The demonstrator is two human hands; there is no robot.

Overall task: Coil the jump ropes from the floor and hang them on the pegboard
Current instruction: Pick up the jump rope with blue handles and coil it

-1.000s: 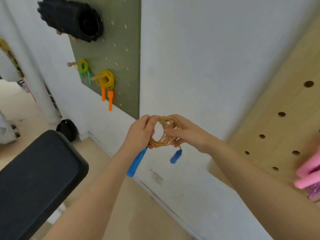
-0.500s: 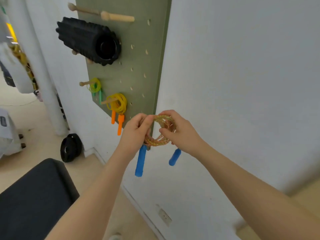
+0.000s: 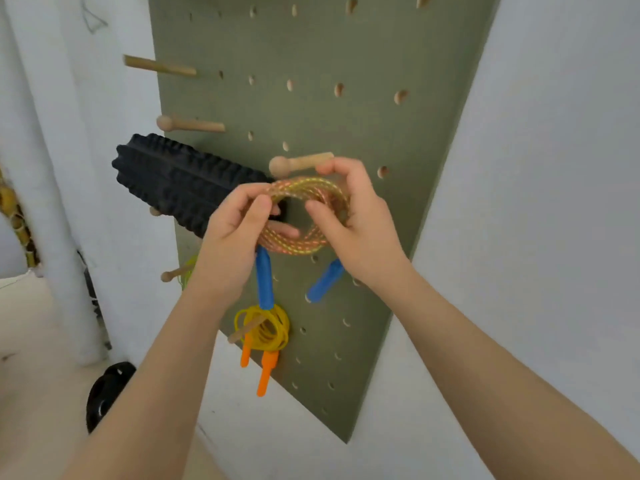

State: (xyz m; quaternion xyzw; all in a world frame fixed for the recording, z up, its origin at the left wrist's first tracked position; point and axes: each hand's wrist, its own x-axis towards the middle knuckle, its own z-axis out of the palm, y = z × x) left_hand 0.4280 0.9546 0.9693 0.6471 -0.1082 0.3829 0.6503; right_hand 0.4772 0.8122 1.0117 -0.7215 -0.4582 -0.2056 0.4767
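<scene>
At frame centre my left hand [image 3: 239, 230] and right hand [image 3: 353, 220] both pinch the coiled rope [image 3: 304, 216] — soft, light, apt to spring loose — so I grip across the loops, just below the wooden peg [image 3: 298, 163].

Your coiled jump rope [image 3: 304, 216] is a braided orange-tan with yellow-green flecks, and its two handles [image 3: 265, 282] are bright blue; the pegboard [image 3: 363, 64] behind it is a dull olive green dotted with pale holes; its wooden pegs [image 3: 298, 164] are light tan; the ridged foam roller [image 3: 180, 181] is black; the hung rope [image 3: 266, 329] below is yellow with orange handles; the wall [image 3: 554, 168] is white.
</scene>
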